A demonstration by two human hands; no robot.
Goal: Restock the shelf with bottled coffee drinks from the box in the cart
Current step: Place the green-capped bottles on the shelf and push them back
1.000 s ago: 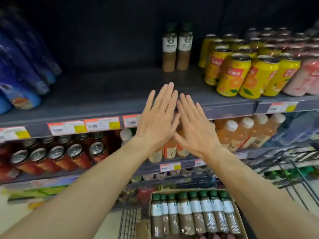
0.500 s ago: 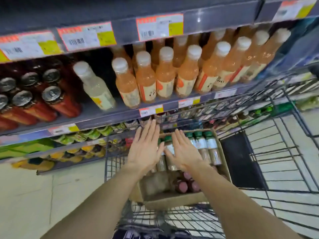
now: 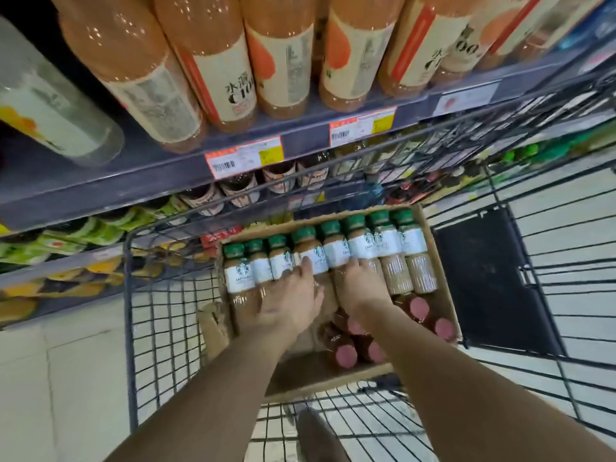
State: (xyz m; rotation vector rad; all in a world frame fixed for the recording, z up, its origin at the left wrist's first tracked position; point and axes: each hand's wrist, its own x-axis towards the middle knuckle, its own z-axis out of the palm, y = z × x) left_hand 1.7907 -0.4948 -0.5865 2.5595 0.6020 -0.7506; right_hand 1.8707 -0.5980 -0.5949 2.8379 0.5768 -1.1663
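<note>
Fingers on the left hand were curled down over one of the green-capped coffee bottles lying in the box, wrapped around its label from above, so that hand was gripping a bottle. Right hand was pressed down just beside it on the next bottles over, fingertips tucked under the row where I couldn't see them, so honestly couldn't tell if it had a grip or was only resting there.

Bottles were lying flat in a row of about eight, caps pointing toward the shelf, filling the far half of the cardboard box. Nearer the person, a few pink-capped bottles were lying in the same box. Box was sitting in the wire cart, pushed up against the shelving.

Above the cart, the shelf carried orange juice bottles standing upright, plus one pale bottle off to the left, with price tags along the edge.
</note>
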